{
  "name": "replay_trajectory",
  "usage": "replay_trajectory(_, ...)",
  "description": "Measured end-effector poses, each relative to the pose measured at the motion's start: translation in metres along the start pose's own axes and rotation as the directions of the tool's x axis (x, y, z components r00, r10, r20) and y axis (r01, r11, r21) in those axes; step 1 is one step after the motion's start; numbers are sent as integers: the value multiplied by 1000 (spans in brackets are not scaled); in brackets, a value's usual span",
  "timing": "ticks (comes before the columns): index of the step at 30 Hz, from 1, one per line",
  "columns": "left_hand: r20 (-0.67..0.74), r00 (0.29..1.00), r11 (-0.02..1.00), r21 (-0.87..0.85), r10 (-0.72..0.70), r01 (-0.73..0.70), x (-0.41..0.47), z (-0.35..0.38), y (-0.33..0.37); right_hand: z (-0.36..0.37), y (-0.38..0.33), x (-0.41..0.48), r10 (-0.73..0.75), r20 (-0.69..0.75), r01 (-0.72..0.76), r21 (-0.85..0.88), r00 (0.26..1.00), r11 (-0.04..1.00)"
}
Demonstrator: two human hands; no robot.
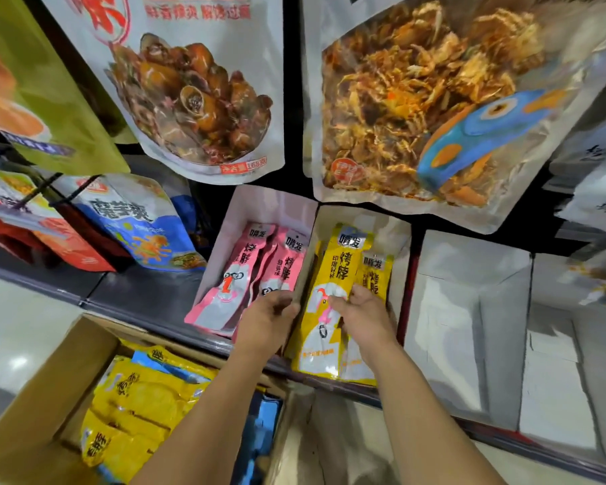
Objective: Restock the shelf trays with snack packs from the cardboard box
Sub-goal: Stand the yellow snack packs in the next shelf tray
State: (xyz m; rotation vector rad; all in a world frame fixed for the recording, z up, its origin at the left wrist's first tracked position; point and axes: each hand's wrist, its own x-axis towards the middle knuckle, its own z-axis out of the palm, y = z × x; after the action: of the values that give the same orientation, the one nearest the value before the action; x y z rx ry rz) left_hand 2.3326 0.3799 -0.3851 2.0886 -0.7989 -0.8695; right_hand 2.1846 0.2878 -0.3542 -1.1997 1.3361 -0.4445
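Note:
Two white shelf trays stand side by side on the dark shelf. The left tray [277, 201] holds pink snack packs [240, 274]. The right tray [396, 239] holds yellow snack packs [340, 264]. My left hand [270, 320] grips the divider wall between the two trays, fingers curled over its edge beside the pink packs. My right hand [364, 316] pinches the front yellow pack near its middle. Below the shelf, an open cardboard box [67, 355] contains more yellow packs [137, 404] and some blue ones [263, 418].
Large snack bags hang above: a shellfish one [196, 85] and a crab one [434, 99]. A blue and white bag [137, 222] stands left of the trays. White empty trays [469, 327] sit to the right. Pale floor [21, 330] shows at the left.

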Motion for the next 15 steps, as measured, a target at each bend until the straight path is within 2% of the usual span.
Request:
replay_trajectory(4,28,999,996,-85,21,-18,2,0,-5,26,5,23,-50,-25,44,-199,998,979)
replay_trajectory(8,32,997,997,-42,73,-72,-2,-3,-2,34,11,29,-48,-53,25,-365,997,931)
replay_trajectory(11,35,998,997,50,52,-53,-5,-6,2,33,9,24,-14,-41,-3,-398,999,917)
replay_trajectory(15,85,996,998,59,23,-28,-13,-13,10,27,1,11,28,-18,-33,-411,999,911)
